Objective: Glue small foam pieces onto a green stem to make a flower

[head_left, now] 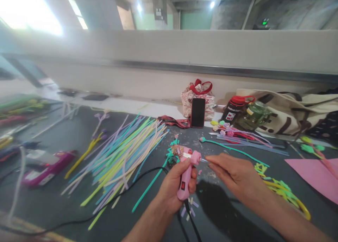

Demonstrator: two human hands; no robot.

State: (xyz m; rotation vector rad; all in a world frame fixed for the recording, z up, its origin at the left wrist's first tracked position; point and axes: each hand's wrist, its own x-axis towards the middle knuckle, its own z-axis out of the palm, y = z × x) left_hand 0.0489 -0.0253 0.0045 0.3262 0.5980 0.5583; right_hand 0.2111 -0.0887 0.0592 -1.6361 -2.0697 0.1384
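Observation:
My left hand (171, 184) is wrapped around the handle of a pink hot glue gun (186, 178), whose cord hangs down from the grip. The gun's nozzle end points left, over a teal pipe cleaner flower (149, 193) lying on the dark table. At the gun's back end, the fingers of my right hand (236, 169) pinch a clear glue stick (203, 160) that enters the gun. Small cut pieces of pipe cleaner (190, 208) lie below the gun. Another teal stem (232, 147) with a small head rests beyond my right hand.
Many pastel pipe cleaners (124, 157) are spread left of centre. A black cable (79, 221) crosses the table there, near a magenta device (49, 168). Behind stand a phone (198, 112), a drawstring bag (186, 100) and a dark bottle (231, 111). Pink paper (314, 175) lies right.

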